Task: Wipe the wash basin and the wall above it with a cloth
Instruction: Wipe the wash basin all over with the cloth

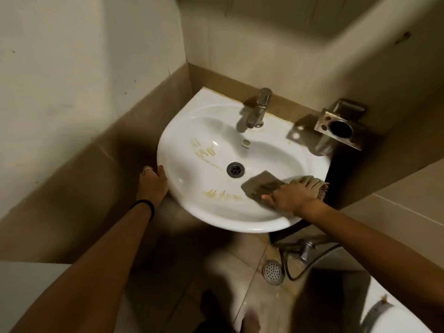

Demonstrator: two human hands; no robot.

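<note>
- A person leans over a white wash basin (192,212) set in a tiled corner, the basin-wiping step under way.
- The right hand (286,198) presses a brown cloth (262,186) flat against the inner bowl at about 4 o'clock from the drain (235,168); the fingers lie fairly straight on the fabric, and the cloth's bunched end trails over the rim.
- The left hand (153,180) grips the basin's outer edge at about 9 o'clock, fingers curled round the rim, apparently for bracing.
- Yellowish streaks (223,194) remain at about 6 o'clock and 10 o'clock of the drain, suggesting the bowl is only partly cleaned.
- The next move likely calls for sweeping the cloth toward 6 o'clock across those streaks, with firm pressure.
- The tap (258,109) stands at 12 o'clock; the wall (252,44) above it looks yet to be wiped.
</note>
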